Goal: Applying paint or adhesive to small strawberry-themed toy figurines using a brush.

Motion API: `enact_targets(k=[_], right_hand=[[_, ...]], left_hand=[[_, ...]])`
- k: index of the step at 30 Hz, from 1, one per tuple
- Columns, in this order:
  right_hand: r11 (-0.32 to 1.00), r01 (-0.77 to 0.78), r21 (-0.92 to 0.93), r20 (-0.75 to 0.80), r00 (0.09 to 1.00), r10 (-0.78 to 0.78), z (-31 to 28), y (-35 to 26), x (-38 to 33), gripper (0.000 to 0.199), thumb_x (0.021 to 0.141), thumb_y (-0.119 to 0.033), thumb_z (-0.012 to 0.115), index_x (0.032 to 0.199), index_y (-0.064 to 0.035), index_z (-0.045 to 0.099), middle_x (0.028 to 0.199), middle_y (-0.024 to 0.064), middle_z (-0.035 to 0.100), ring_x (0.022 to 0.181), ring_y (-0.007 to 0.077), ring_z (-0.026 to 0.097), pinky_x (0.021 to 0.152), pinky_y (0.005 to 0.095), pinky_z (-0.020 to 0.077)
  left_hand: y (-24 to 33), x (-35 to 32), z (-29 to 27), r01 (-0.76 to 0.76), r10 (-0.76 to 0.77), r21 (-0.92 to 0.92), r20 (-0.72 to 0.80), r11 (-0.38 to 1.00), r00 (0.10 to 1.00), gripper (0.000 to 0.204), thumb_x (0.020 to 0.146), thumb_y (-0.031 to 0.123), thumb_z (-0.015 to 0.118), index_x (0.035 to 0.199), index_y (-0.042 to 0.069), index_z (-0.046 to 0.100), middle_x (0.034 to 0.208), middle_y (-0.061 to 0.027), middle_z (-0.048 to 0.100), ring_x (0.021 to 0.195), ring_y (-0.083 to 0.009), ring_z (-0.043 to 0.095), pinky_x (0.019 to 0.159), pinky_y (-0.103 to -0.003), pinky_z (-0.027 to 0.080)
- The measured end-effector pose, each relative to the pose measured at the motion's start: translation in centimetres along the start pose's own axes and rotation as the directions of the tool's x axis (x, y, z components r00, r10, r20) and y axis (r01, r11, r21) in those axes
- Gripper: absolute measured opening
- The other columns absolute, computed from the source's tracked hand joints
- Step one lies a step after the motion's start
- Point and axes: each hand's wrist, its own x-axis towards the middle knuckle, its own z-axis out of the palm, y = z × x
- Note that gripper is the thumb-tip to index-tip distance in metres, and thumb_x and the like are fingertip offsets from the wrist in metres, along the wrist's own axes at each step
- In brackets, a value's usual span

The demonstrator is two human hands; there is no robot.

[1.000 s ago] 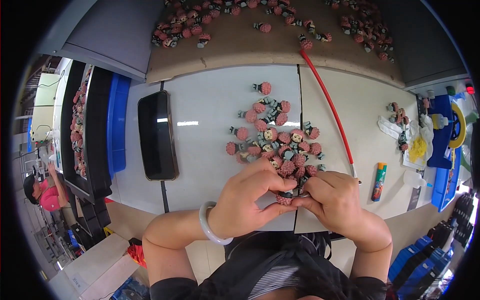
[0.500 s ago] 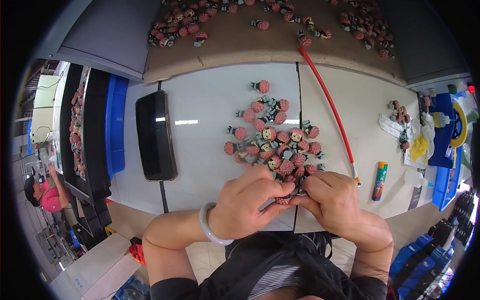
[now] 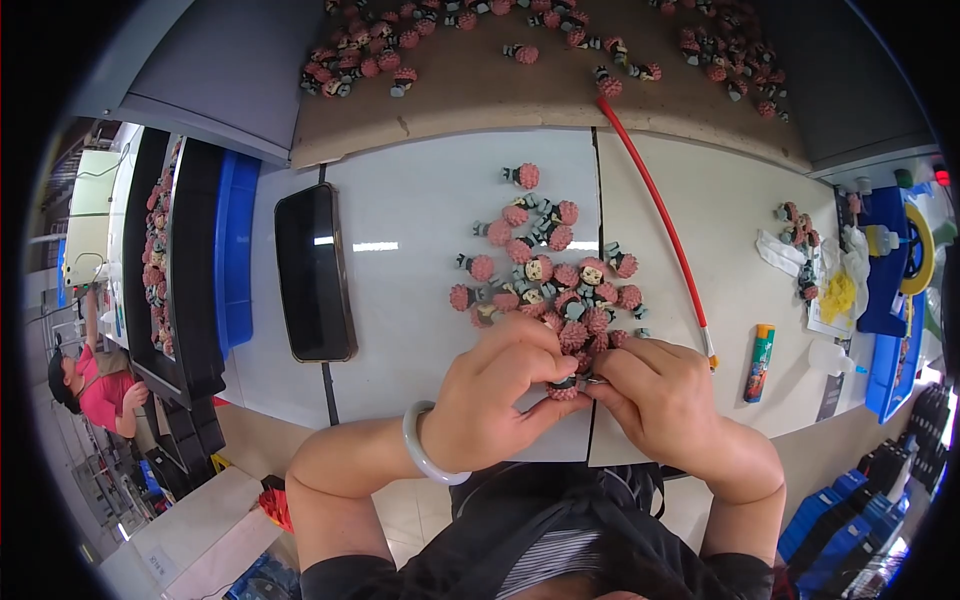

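At the table's near edge, my left hand (image 3: 495, 400) pinches a small figurine (image 3: 564, 389) with a bumpy pink head and dark body between thumb and fingers. My right hand (image 3: 660, 400) is closed close beside it, gripping a thin, shiny metallic tool (image 3: 594, 380) against the figurine. Most of that tool is hidden by the fingers, so its kind is unclear. Just beyond both hands lies a loose pile of matching figurines (image 3: 566, 273), with pink heads and grey-green limbs. A lone figurine (image 3: 522, 175) lies at its far end.
A black phone (image 3: 313, 270) lies left. Right of the pile are a red-handled brush (image 3: 660, 200) and a green-orange tube (image 3: 759, 362). More figurines cover a brown raised board (image 3: 450, 85) at the back. Far left, a person in pink (image 3: 103, 390) stands near a black tray (image 3: 195, 290).
My hands have drawn slightly apart, so the held figurine's body and the metallic tool show more. The person at far left has shifted, with one arm reaching up.
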Motion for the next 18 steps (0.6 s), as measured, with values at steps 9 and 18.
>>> enact_targets(k=[9,18], right_hand=[[1.000,-0.011,-0.015,-0.017,1.000,0.011,0.06,-0.08,-0.17,0.026,0.067,-0.024,0.069,0.070,-0.0056,0.052,0.059,0.0072,0.047,0.051,0.0266,0.049,0.045,0.0355,0.0363],[0.999,-0.014,-0.034,0.004,1.000,0.014,0.18,-0.11,-0.41,0.025,0.066,-0.022,0.070,0.069,-0.0055,0.051,0.058,0.0067,0.046,0.052,0.0265,0.049,0.045,0.0358,0.0362]], left_hand=[[0.23,-0.11,0.43,-0.056,0.058,0.035,-0.045,0.998,0.997,0.037,0.057,0.000,0.077,0.085,0.004,0.053,0.079,-0.0080,0.053,0.060,-0.0198,0.055,0.046,-0.027,0.045],[0.35,-0.58,0.46,-0.062,0.065,0.102,-0.026,0.993,0.998,0.048,0.049,-0.001,0.082,0.085,0.006,0.051,0.080,-0.0089,0.054,0.062,-0.0169,0.054,0.053,-0.026,0.042]])
